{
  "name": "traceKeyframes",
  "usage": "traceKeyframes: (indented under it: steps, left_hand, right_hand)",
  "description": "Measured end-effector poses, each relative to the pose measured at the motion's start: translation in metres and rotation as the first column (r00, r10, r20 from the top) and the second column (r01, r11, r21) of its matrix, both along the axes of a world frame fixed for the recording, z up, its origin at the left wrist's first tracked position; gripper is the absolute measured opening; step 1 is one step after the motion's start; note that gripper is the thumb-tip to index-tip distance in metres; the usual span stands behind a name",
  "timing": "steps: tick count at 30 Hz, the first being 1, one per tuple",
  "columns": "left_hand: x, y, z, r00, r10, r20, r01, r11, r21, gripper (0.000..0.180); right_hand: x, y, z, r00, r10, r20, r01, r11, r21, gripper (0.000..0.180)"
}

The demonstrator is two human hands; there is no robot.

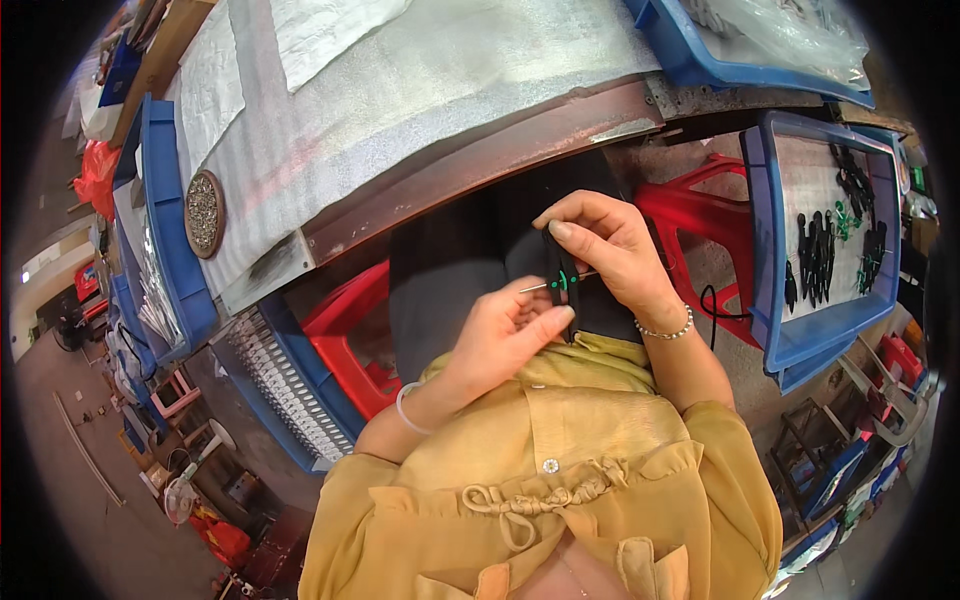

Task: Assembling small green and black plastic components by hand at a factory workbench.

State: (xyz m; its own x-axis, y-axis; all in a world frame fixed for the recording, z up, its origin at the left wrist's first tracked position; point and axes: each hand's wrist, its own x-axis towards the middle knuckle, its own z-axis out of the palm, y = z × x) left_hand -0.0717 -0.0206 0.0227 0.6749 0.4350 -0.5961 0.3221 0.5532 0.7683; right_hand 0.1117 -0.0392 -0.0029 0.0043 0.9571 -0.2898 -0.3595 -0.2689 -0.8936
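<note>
Above my lap I hold a slender black part (556, 258) with small bright green pieces (564, 282) at its middle. My right hand (612, 252) pinches its upper end between thumb and fingers. Lower down, my left hand (497, 338) has its fingers closed around the lower end, its thumb pressed along it. A thin metal pin (534, 288) sticks out beside the green pieces at my left fingertips; whether it passes through the part I cannot tell. My fingers hide some of the part.
At right, a blue crate (830, 335) holds several similar black parts (816, 255) and green pieces (845, 222). A red stool (690, 205) stands by it. Ahead is a covered workbench (420, 110) with a round dish of small metal bits (205, 213). A tray of white pieces (285, 385) sits left.
</note>
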Motion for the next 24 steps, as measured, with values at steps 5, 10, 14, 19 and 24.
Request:
traceKeyframes:
  steps: [5, 10, 14, 19, 24]
  left_hand:
    - [-0.005, 0.008, -0.001, 0.964, 0.247, 0.095, -0.243, 0.969, -0.054, 0.018]
    - [-0.003, 0.004, -0.007, 0.969, 0.244, 0.051, -0.248, 0.963, 0.104, 0.015]
    - [0.001, 0.007, 0.0, 0.991, 0.108, -0.075, -0.057, 0.864, 0.501, 0.013]
    - [0.002, 0.007, -0.002, 0.991, 0.093, -0.091, -0.007, 0.739, 0.674, 0.013]
    - [-0.004, 0.006, -0.017, 0.997, 0.057, -0.046, 0.004, 0.582, 0.813, 0.013]
  right_hand:
    - [-0.003, -0.003, 0.002, 0.999, -0.001, 0.048, 0.001, 1.0, -0.011, 0.015]
    - [-0.014, -0.009, 0.006, 0.98, -0.077, 0.186, 0.064, 0.995, 0.077, 0.013]
    - [-0.02, -0.012, 0.009, 0.935, -0.112, 0.335, 0.06, 0.985, 0.161, 0.011]
    - [-0.025, -0.014, 0.013, 0.887, -0.131, 0.442, 0.043, 0.978, 0.204, 0.011]
    - [-0.034, -0.016, 0.009, 0.847, -0.143, 0.512, 0.013, 0.968, 0.249, 0.01]
